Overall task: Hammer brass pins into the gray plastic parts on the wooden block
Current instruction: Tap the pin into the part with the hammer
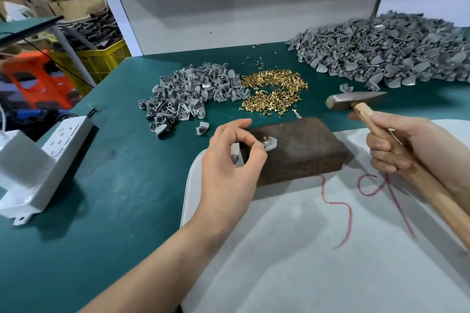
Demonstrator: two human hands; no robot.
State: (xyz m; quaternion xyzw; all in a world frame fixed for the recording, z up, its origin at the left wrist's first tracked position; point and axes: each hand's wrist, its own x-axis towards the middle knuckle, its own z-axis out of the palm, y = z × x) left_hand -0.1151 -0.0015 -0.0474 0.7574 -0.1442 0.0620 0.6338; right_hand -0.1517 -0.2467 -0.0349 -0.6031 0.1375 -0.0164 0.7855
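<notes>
Pinching gray plastic part on left end of wooden block, left grip curls thumb and forefinger round it. Brass pin stands in part. Right grip wraps round handle of hammer, head hovering beyond block's right end. Loose pin pile on bench between small part heap and large heap. Block sits on white sheet.

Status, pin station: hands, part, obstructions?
Left hand pinches gray plastic part with brass pin on brown wooden block. Right hand grips wooden-handled metal hammer, head beyond block. Left fingers close beside pin.
</notes>
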